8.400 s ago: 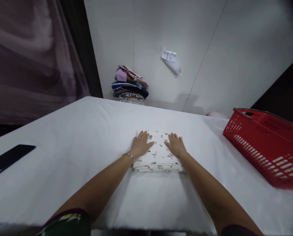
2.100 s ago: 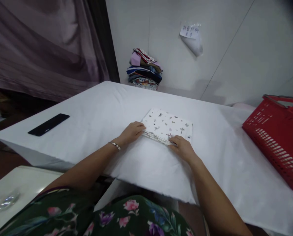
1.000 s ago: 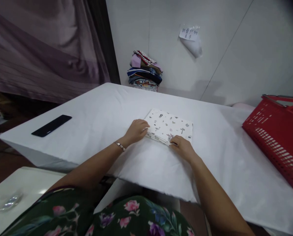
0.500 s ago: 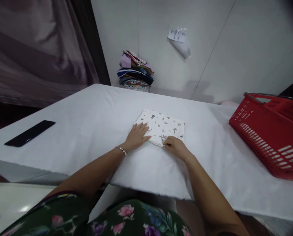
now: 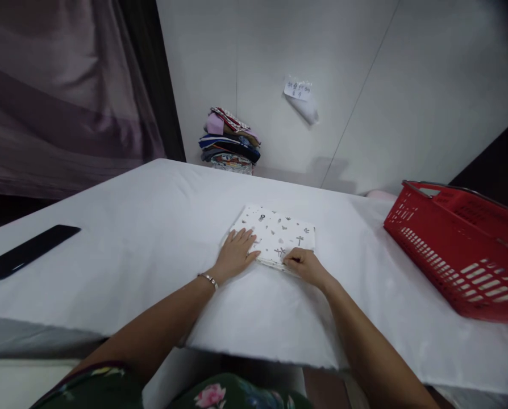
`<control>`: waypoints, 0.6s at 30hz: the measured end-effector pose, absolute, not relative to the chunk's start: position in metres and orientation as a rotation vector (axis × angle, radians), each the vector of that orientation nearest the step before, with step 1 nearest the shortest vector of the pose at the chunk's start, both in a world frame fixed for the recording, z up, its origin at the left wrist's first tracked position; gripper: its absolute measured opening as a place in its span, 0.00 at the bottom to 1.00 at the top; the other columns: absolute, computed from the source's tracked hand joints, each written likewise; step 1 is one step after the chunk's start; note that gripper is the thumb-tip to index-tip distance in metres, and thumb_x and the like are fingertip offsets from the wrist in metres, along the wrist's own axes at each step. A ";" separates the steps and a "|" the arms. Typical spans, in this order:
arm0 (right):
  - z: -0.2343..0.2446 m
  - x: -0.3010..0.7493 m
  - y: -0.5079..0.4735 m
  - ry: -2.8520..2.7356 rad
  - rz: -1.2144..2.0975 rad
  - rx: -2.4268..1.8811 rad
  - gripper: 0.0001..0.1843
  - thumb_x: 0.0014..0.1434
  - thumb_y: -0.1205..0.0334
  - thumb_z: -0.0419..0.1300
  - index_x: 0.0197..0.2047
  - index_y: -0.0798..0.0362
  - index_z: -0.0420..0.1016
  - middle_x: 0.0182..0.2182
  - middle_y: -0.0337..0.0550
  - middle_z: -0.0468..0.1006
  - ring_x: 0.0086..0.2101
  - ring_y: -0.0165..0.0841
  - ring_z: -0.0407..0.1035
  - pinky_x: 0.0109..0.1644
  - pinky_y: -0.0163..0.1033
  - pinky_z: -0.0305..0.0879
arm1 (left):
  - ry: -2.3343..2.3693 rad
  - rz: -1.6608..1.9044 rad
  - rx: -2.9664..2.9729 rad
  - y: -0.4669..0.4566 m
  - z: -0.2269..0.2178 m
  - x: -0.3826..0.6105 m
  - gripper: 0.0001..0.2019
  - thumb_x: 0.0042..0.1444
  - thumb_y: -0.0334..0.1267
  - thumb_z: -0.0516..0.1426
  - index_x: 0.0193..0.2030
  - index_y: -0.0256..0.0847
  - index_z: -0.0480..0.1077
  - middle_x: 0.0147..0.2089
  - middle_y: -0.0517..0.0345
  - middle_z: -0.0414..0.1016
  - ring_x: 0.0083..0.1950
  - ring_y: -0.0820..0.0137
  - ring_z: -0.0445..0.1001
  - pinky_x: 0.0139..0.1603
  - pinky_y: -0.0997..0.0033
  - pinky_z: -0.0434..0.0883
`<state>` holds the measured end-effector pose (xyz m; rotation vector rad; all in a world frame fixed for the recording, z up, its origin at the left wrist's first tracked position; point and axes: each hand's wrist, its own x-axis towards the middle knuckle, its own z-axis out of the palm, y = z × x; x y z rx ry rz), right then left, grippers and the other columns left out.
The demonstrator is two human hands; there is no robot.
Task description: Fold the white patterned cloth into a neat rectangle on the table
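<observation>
A folded white cloth [image 5: 275, 230] with small dark prints of palm trees and leaves lies flat on the table in front of me. My left hand [image 5: 236, 253] rests on its left side, palm down with the fingers stretched out. At the near right edge my right hand [image 5: 305, 265] is closed, fingers curled and pinching the cloth's edge. Several layers show along the near fold. What kind of cloth article it is, I cannot tell.
A red plastic basket [image 5: 445, 250] stands on the right of the white-covered table [image 5: 152, 227]. To the left lies a flat black object [image 5: 30, 250]. Folded clothes [image 5: 230, 142] are stacked at the far edge by the wall, under a paper sign [image 5: 299, 91].
The view has tilted upward slightly, so everything sits lower in the picture. Both hands keep nearly the same places on the cloth, with the right fingers still curled at its edge.
</observation>
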<state>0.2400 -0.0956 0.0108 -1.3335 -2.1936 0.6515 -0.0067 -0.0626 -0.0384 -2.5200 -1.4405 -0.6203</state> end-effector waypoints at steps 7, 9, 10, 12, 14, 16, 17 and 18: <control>0.022 0.207 -0.055 -2.164 0.184 -1.364 0.19 0.62 0.54 0.49 0.54 0.50 0.68 0.56 0.50 0.66 0.57 0.39 0.56 0.58 0.48 0.54 | -1.458 -0.681 -2.519 -0.061 -0.039 -0.008 0.24 0.60 0.52 0.45 0.58 0.42 0.63 0.64 0.50 0.59 0.65 0.57 0.55 0.64 0.49 0.49; 0.008 0.198 -0.047 -2.306 0.206 -1.554 0.27 0.61 0.48 0.48 0.61 0.50 0.59 0.63 0.51 0.54 0.62 0.43 0.44 0.61 0.55 0.44 | -1.452 -0.700 -2.512 -0.061 -0.040 -0.008 0.24 0.60 0.52 0.45 0.57 0.43 0.63 0.64 0.51 0.59 0.65 0.57 0.55 0.64 0.49 0.49; -0.001 0.196 -0.045 -2.360 0.243 -1.640 0.30 0.61 0.46 0.47 0.62 0.51 0.57 0.64 0.51 0.51 0.63 0.44 0.40 0.62 0.57 0.40 | -1.447 -0.713 -2.506 -0.062 -0.041 -0.009 0.23 0.60 0.51 0.45 0.57 0.43 0.63 0.64 0.51 0.60 0.65 0.57 0.55 0.64 0.49 0.49; -0.016 0.193 -0.043 -2.417 0.292 -1.732 0.32 0.62 0.43 0.42 0.64 0.51 0.52 0.66 0.51 0.46 0.64 0.44 0.36 0.63 0.57 0.35 | -1.427 -0.748 -2.500 -0.063 -0.045 -0.010 0.23 0.61 0.51 0.45 0.57 0.45 0.63 0.63 0.52 0.60 0.65 0.57 0.56 0.64 0.49 0.50; -0.025 0.193 -0.043 -2.435 0.295 -1.757 0.33 0.63 0.42 0.39 0.65 0.51 0.50 0.66 0.49 0.43 0.65 0.42 0.33 0.63 0.55 0.32 | -1.410 -0.781 -2.506 -0.063 -0.046 -0.010 0.22 0.60 0.50 0.45 0.57 0.45 0.63 0.63 0.52 0.61 0.64 0.57 0.56 0.63 0.48 0.50; -0.027 0.194 -0.043 -2.442 0.287 -1.771 0.34 0.63 0.41 0.37 0.66 0.51 0.48 0.67 0.48 0.41 0.65 0.41 0.32 0.64 0.54 0.31 | -1.447 -0.770 -2.541 -0.060 -0.042 -0.009 0.22 0.60 0.50 0.46 0.56 0.45 0.64 0.62 0.50 0.62 0.64 0.55 0.57 0.62 0.46 0.51; -0.026 0.194 -0.043 -2.449 0.292 -1.782 0.35 0.62 0.41 0.37 0.66 0.51 0.48 0.67 0.47 0.40 0.65 0.41 0.32 0.64 0.53 0.30 | -1.494 -0.739 -2.570 -0.057 -0.037 -0.007 0.22 0.59 0.51 0.46 0.55 0.44 0.65 0.62 0.49 0.62 0.63 0.55 0.58 0.61 0.46 0.52; -0.025 0.194 -0.043 -2.455 0.299 -1.798 0.35 0.62 0.41 0.37 0.66 0.51 0.47 0.67 0.47 0.39 0.65 0.40 0.31 0.64 0.53 0.30 | -1.555 -0.700 -2.597 -0.053 -0.031 -0.004 0.22 0.59 0.51 0.46 0.55 0.44 0.66 0.62 0.48 0.63 0.63 0.54 0.58 0.61 0.46 0.53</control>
